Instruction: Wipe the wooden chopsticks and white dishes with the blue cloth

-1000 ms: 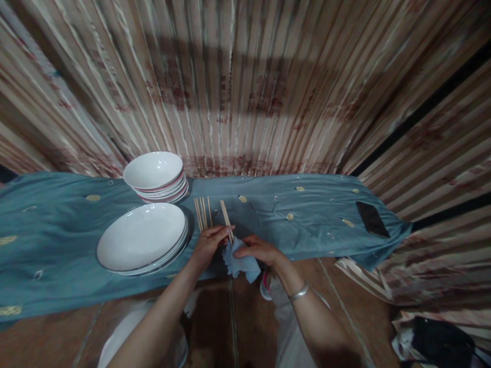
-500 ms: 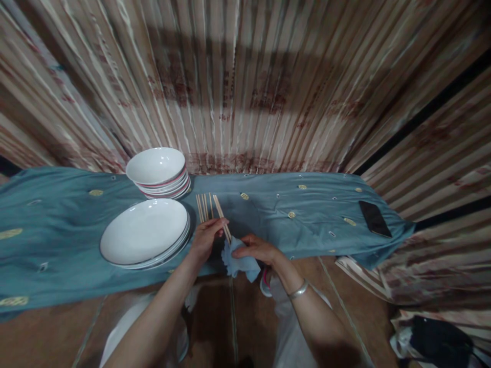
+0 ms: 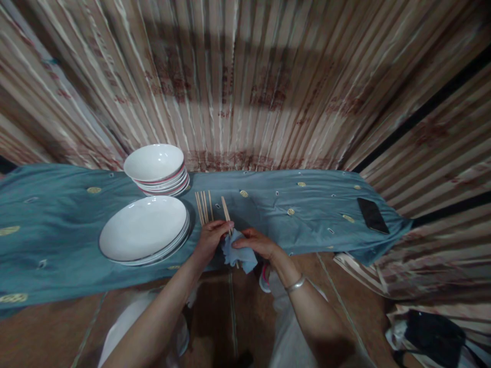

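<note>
A pair of light wooden chopsticks (image 3: 225,208) is pinched in my left hand (image 3: 213,236), over the near edge of the cloth-covered table. My right hand (image 3: 258,242) is closed on a light blue cloth (image 3: 240,255), which is wrapped around the lower part of the chopsticks. The chopstick ends peek out below the cloth. Several more chopsticks (image 3: 204,207) lie side by side on the table just beyond my left hand. To the left sits a stack of white oval plates (image 3: 143,230), with a stack of white, red-banded bowls (image 3: 154,163) behind it.
A blue-green tablecloth (image 3: 264,197) with yellow motifs covers the long, narrow table. A black phone (image 3: 373,215) lies near its right end. Patterned curtains (image 3: 245,92) hang close behind. On the floor at the lower right is a dark bag (image 3: 435,335).
The chopsticks have slid down further through the cloth, so their ends now show below it. They also stand more upright. My left hand has moved slightly right, closer to the right hand.
</note>
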Tool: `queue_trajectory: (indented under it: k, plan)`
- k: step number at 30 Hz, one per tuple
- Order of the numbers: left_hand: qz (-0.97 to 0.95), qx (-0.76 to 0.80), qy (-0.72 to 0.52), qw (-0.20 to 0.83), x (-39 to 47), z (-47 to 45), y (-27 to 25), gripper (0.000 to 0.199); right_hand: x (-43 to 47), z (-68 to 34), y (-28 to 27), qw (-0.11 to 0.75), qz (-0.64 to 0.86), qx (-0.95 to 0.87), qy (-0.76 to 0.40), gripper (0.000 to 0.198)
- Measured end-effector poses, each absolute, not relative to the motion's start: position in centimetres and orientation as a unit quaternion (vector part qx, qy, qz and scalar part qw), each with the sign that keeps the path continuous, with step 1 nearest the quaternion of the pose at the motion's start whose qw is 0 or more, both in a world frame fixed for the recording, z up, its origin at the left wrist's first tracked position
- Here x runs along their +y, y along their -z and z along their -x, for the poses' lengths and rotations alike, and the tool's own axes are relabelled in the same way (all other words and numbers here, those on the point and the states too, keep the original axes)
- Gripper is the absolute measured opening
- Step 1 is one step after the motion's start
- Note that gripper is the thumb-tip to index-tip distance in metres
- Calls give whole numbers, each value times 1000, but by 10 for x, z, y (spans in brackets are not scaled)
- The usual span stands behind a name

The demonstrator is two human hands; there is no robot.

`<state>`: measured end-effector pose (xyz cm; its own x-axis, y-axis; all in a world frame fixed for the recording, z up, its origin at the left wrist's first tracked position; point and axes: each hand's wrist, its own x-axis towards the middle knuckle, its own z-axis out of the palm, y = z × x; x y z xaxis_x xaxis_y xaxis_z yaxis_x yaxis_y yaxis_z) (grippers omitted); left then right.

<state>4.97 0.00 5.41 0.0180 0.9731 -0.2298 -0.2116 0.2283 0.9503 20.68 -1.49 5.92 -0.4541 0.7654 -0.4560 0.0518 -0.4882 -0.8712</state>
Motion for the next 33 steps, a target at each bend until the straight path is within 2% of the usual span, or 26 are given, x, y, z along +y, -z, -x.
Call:
queue_trajectory:
  k: [14,25,33]
  plan:
    - [-363,501,-520,589,9,-40,-61,30,-22,-204,-56,214,433,-453,-749,37]
    - [-309,494,-542,606,16,-35,-64,35,-27,-220,-52,119,426,-510,-738,37]
    - [-310,493,-536,611,17,-36,-66,36,-21,-261,-52,189,482,-517,-682,34]
